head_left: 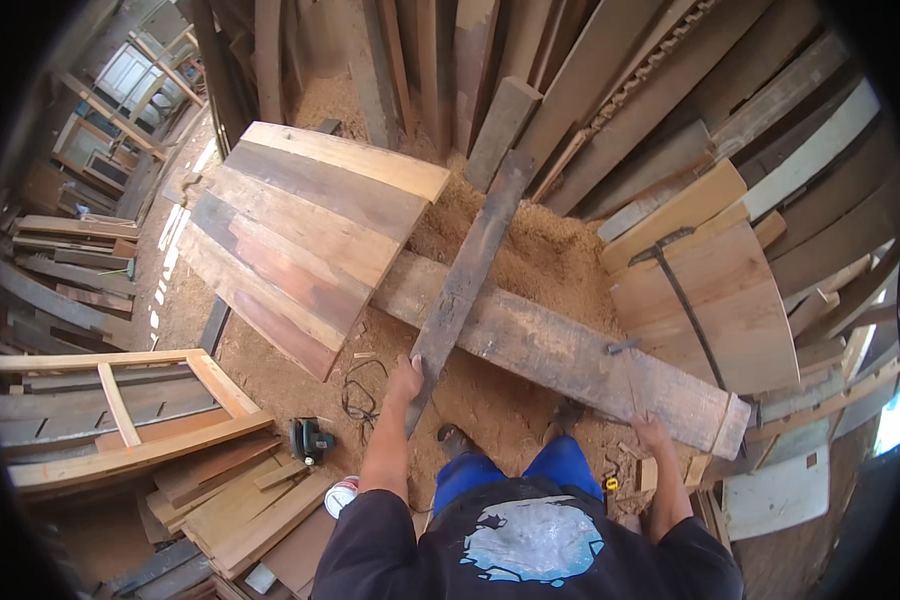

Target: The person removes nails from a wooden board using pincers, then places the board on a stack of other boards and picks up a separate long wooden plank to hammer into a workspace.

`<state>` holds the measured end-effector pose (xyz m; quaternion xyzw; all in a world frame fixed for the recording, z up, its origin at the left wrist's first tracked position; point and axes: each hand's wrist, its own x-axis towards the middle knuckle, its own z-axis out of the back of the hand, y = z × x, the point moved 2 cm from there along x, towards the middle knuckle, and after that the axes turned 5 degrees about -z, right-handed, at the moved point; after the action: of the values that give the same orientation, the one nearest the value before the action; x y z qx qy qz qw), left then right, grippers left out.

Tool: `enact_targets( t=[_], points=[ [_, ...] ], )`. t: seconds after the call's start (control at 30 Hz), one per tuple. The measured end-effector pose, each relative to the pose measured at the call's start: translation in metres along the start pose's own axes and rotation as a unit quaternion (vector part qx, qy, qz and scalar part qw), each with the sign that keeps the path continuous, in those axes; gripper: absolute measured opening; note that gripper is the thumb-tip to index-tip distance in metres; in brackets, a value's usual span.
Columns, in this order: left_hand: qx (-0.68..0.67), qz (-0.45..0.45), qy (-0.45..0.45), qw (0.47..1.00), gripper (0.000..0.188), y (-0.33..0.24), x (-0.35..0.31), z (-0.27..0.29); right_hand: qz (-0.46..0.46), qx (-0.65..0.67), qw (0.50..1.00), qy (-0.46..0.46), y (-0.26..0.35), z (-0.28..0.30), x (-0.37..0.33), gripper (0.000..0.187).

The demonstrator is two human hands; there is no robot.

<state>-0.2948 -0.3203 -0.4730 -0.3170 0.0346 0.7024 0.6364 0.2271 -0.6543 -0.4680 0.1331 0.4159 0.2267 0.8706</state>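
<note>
A long dark plank [475,265] lies crosswise over a wider, weathered board [530,335]. My left hand [407,380] is closed around the near left edge of the dark plank, close to its lower end. At the near edge of the wide board, towards its right end, is my right hand [654,434]. Its fingers look drawn together, and a thin line runs up from them over the board; whether that is a held thing or a mark I cannot tell. A small blue-grey piece [623,346] rests on the wide board.
Left of the boards lies a panel of joined planks [300,230]. A clamp bar [685,300] crosses a pale panel [750,310] at right. Lumber [650,90] leans behind. A green power tool [310,440], a cable [360,395], a white tub [341,494] and a wooden frame [120,405] lie left.
</note>
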Motion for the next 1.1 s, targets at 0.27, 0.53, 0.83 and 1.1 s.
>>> enact_targets(
  t=[0.27,0.53,0.83,1.1],
  points=[
    [0.086,0.014,-0.160,0.983,0.077,-0.013,-0.074,-0.037,0.032,-0.412,0.908,0.062,0.050,0.066,0.036,0.056],
    [-0.256,0.143,-0.248,0.923,0.070,0.033,-0.073,0.018,0.254,-0.190,0.948,-0.002,0.233,0.013,0.170,0.043],
    [-0.372,0.309,-0.393,0.782,0.088,0.200,0.015,0.066,0.227,0.171,0.940,0.190,0.547,-0.153,0.176,0.036],
    [-0.502,0.332,-0.281,0.747,0.084,0.246,0.063,0.116,0.093,0.252,0.949,0.162,0.660,-0.254,0.291,0.036]
  ],
)
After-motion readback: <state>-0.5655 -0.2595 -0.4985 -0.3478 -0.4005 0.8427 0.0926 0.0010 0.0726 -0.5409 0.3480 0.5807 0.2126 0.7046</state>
